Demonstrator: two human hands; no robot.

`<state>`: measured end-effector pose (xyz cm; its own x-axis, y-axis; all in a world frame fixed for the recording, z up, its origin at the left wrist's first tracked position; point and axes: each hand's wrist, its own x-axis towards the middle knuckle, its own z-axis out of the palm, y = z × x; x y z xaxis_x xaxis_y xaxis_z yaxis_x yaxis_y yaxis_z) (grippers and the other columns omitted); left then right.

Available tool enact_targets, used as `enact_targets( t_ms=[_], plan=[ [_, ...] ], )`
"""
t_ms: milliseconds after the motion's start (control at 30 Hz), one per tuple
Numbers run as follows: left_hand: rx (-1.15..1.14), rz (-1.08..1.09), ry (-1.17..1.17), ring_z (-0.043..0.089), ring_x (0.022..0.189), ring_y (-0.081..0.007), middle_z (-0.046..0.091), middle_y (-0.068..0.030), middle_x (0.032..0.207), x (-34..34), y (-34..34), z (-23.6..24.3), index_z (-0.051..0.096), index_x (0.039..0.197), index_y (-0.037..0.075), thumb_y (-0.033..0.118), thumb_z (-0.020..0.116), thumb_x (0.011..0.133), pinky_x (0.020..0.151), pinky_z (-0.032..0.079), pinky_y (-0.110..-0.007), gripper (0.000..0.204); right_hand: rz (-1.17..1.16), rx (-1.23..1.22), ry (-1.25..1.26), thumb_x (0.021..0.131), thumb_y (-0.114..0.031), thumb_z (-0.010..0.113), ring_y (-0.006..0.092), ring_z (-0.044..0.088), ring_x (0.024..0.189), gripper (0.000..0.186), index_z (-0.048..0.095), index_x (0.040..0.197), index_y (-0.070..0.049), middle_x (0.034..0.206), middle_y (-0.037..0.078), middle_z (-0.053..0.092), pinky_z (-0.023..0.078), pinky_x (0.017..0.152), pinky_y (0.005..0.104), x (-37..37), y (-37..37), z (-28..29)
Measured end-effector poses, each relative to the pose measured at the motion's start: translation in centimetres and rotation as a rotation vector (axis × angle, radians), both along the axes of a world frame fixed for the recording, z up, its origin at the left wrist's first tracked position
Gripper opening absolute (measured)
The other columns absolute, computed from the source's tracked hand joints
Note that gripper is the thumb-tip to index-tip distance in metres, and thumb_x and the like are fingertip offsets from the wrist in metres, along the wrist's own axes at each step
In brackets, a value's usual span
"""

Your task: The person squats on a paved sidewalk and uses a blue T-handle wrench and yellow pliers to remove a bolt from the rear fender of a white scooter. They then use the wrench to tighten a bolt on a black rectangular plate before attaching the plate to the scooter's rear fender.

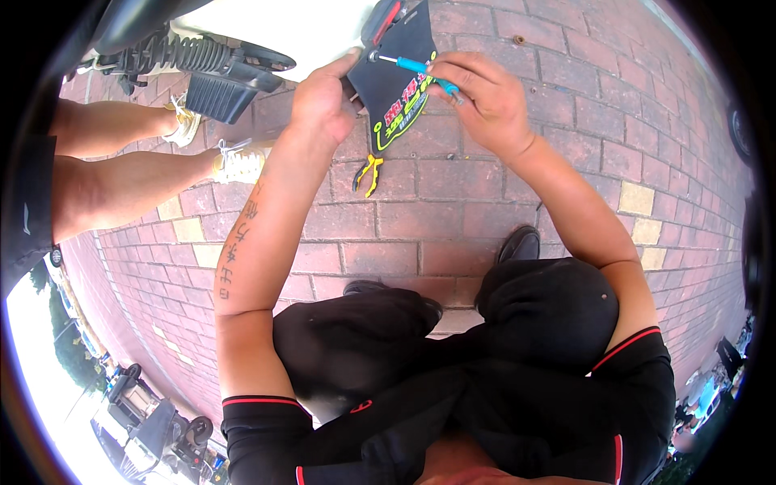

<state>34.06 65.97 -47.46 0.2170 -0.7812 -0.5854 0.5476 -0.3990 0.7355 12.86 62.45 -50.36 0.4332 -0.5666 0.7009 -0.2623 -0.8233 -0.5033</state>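
Note:
My right hand (495,101) grips a screwdriver (414,65) with a teal handle. Its shaft points left, and the tip meets a bolt (373,56) near the top of a black mud flap (388,77) with bright printed lettering. The flap hangs at the rear of a white scooter body (311,32), below a red reflector (386,23). My left hand (322,99) holds the flap's left edge; the thumb lies near the bolt and the other fingers are partly hidden behind the flap. Yellow-and-black pliers (369,175) lie on the bricks just below the flap.
Another person's legs (133,174) in light shoes stand close at the left. The scooter's shock absorber (198,55) and black footrest (222,97) jut out near them. Red brick paving (453,210) spreads around my crouched knees. Parked vehicles (158,428) show at the lower left.

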Motion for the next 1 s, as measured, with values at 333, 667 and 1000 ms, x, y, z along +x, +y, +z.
enact_targets(
  t_ms=[333,667,1000],
  plan=[
    [0.016,-0.01,0.001,0.056,0.099,-0.0192,0.062,-0.0076,0.104,0.1,0.0,-0.1,0.059,0.111,0.004,0.022,0.056,0.095,0.092,0.042,-0.041,0.024,0.008,0.184,-0.079,0.076,-0.009,0.074,0.025,0.062,0.076,0.02,0.068,0.095,-0.007,0.094,0.008,0.066,0.051,0.066,0.0319,0.3,0.5,0.3],
    [0.006,0.004,0.006,0.057,0.1,-0.0213,0.063,-0.0094,0.106,-0.2,0.0,0.1,0.059,0.111,0.001,0.019,0.052,0.097,0.091,0.04,-0.04,0.024,0.028,0.937,-0.366,0.083,-0.016,0.073,0.009,0.055,0.067,0.023,0.067,0.1,-0.002,0.079,0.001,0.062,0.043,0.056,0.0237,0.9,1.8,0.5],
    [0.023,-0.027,0.037,0.056,0.102,-0.0197,0.06,-0.0077,0.108,0.3,0.1,-0.7,0.058,0.112,0.006,0.026,0.061,0.093,0.091,0.043,-0.039,0.028,0.06,0.969,-0.38,0.084,-0.015,0.073,0.0042,0.05,0.069,0.021,0.067,0.1,-0.002,0.078,-0.002,0.06,0.041,0.059,0.0204,1.0,1.7,1.3]
  ],
)
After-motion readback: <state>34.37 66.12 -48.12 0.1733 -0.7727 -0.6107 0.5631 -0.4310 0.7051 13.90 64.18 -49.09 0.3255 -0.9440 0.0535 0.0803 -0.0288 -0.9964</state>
